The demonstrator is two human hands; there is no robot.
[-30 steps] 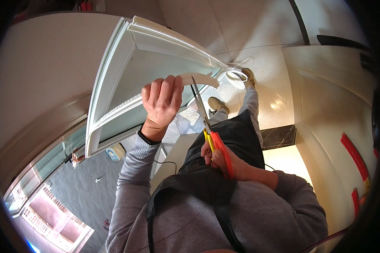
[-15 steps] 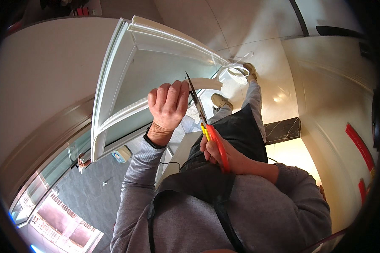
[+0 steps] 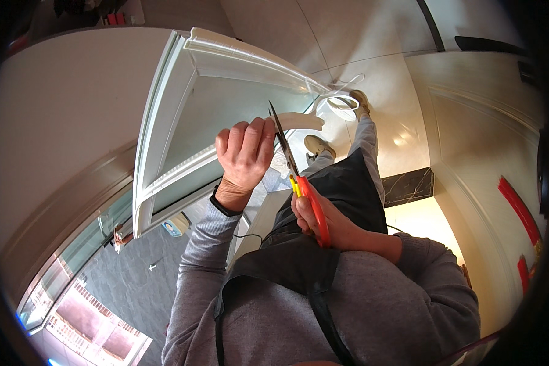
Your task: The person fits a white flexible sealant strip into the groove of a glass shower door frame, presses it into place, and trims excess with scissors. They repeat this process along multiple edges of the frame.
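Note:
My left hand (image 3: 245, 151) is closed on a white flexible strip (image 3: 302, 121), its knuckles facing up. The strip's free end sticks out to the right of the fingers. A pair of scissors (image 3: 319, 213) with red and yellow handles is in my right hand (image 3: 332, 222), close to my body. Its dark blades cross the strip just beside my left fingers, tips pointing away from me. Whether the strip lies between the blades or behind them, I cannot tell. Beyond and to the left of my left hand stands a white-framed glass panel (image 3: 226, 100).
Thin white strip or cord lies in loops (image 3: 341, 107) near my shoe (image 3: 361, 100) on the tiled floor (image 3: 396, 91). A pale door (image 3: 470, 146) with red decorations (image 3: 520, 207) is on the right. At the lower left is a window opening (image 3: 73, 262) beside grey flooring (image 3: 128, 277).
The scissors' handles have drawn a little closer together. Both hands and the strip stay in nearly the same place.

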